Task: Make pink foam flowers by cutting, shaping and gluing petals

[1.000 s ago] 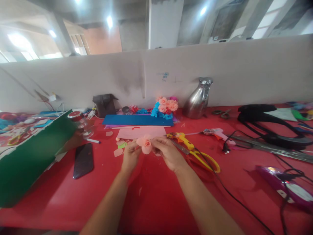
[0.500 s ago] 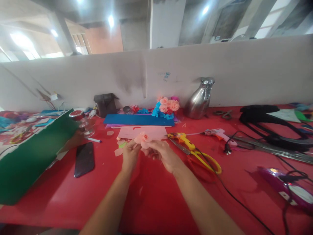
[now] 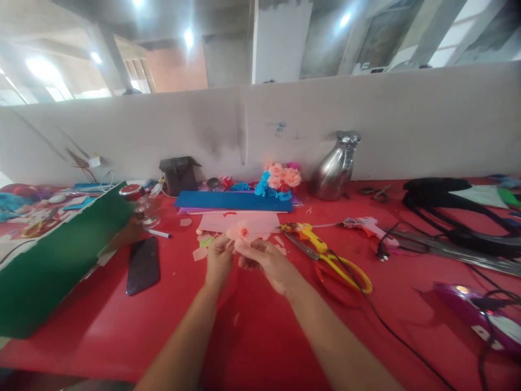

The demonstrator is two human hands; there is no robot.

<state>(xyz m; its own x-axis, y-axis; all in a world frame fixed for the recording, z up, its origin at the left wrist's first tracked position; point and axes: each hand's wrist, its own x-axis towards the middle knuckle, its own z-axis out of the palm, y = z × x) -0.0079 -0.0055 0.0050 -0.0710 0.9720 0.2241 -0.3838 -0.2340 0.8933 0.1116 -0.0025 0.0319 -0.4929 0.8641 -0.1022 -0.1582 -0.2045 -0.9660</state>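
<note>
Head view is showing both forearms reaching up from the bottom edge over the red table (image 3: pixel 252 342), slanting inward so that the hands are meeting near the middle. The left hand (image 3: pixel 220 262) is rising almost upright from its wrist, its thumb and fingers closing in a pinch on the left side of a pink paper flower (image 3: pixel 243 233). The right hand (image 3: pixel 274 265) is angling in from the right, back of the hand facing up, its thumb stretching leftward to the flower's lower right petals while its other fingers are curling beneath. Both hands are gripping the flower between them, its darker center facing the camera; how the hidden fingertips are pressing, I cannot tell.

The flower is being held above the table, just in front of a pale pink sheet (image 3: pixel 209 222), with a blue sheet (image 3: pixel 232 201) lying behind that. Paper scraps (image 3: pixel 200 253) are lying beside the left hand. To the right, yellow-handled scissors (image 3: pixel 352 273) are lying open near a yellow glue gun (image 3: pixel 312 238). To the left, a dark phone (image 3: pixel 143 266) and a marker (image 3: pixel 158 233) are resting. Farther back, a flower cluster (image 3: pixel 280 179) is sitting left of a metal pitcher (image 3: pixel 334 171).
</note>
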